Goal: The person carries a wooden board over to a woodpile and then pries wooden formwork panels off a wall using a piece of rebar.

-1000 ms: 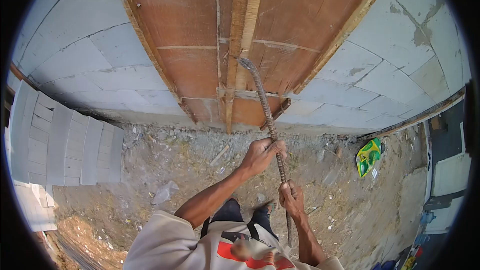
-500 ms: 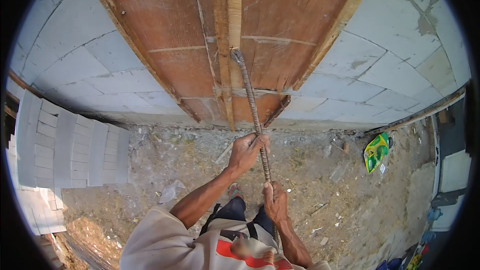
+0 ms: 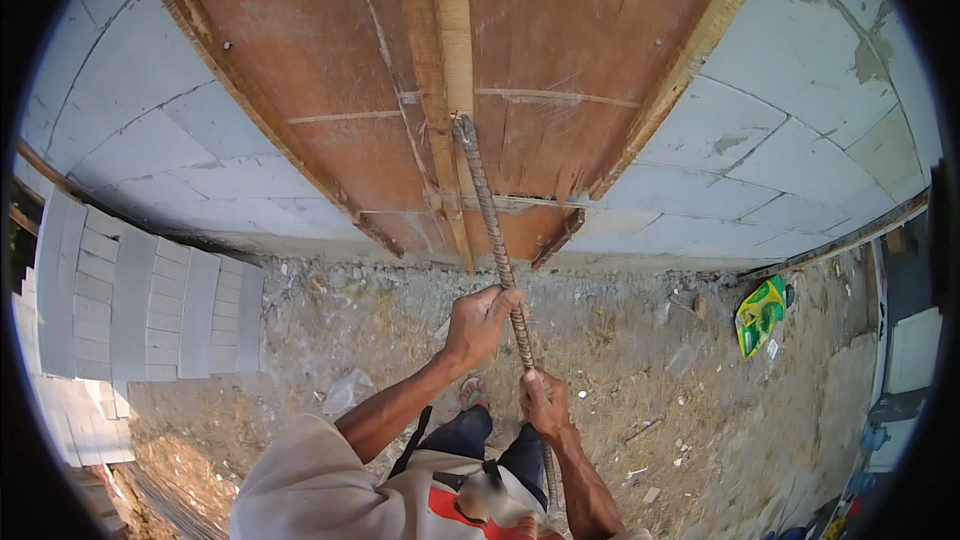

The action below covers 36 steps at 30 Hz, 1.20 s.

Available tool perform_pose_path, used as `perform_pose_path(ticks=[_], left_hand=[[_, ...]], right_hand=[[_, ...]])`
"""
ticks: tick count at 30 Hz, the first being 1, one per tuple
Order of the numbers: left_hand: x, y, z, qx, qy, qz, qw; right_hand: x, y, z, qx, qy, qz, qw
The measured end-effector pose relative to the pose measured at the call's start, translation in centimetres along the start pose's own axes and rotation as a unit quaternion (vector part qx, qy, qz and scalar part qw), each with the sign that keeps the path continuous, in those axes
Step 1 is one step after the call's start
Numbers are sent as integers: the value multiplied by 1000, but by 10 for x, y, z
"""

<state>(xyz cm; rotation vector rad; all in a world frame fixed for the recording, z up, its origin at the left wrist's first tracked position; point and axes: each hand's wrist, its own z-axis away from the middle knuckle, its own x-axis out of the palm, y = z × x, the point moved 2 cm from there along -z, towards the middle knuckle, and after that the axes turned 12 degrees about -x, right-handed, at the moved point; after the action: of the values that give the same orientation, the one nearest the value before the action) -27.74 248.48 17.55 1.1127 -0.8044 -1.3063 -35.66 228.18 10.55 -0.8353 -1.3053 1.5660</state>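
While in both hands (image 3: 478, 326), ribbed bar (image 3: 489, 215)

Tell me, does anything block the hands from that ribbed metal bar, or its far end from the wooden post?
Nothing visible. The left hand and right hand grip the ribbed bar directly; its far end appears to reach the wooden post, with nothing showing between.

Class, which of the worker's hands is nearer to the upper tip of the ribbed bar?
Left. The left hand grips the ribbed bar partway below its upper tip; the right hand grips it lower, farther from that tip.
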Motion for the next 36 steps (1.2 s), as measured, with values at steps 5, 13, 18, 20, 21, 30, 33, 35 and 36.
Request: perform_pose_path(ticks=[5,13,18,20,21,30,33,35,36], left_hand=[[-2,6,2,-25,4,-40,999],[11,-5,-16,-19,-16,2,1000],[25,16,-17,-2,-38,82,996],[28,15,-21,-4,-24,100,995],[27,12,-22,0,-17,73,997],[33,-7,-44,-21,68,12,997],[33,-8,-65,1,82,-1,997],[34,-13,-77,5,76,-37,996],[38,-14,-81,47,107,-19,993]], right_hand=[[-4,11,2,-33,-6,46,998],[-20,5,-27,-105,-17,157,982],[-30,1,-29,-217,23,239,946],[-39,4,-38,-205,11,226,952],[-42,18,-41,-185,-26,206,961],[-51,63,-93,-177,-88,149,969],[-65,53,-126,-176,-107,132,970],[-69,79,-147,-189,-118,166,961],[-68,91,-156,-211,-99,183,955]])
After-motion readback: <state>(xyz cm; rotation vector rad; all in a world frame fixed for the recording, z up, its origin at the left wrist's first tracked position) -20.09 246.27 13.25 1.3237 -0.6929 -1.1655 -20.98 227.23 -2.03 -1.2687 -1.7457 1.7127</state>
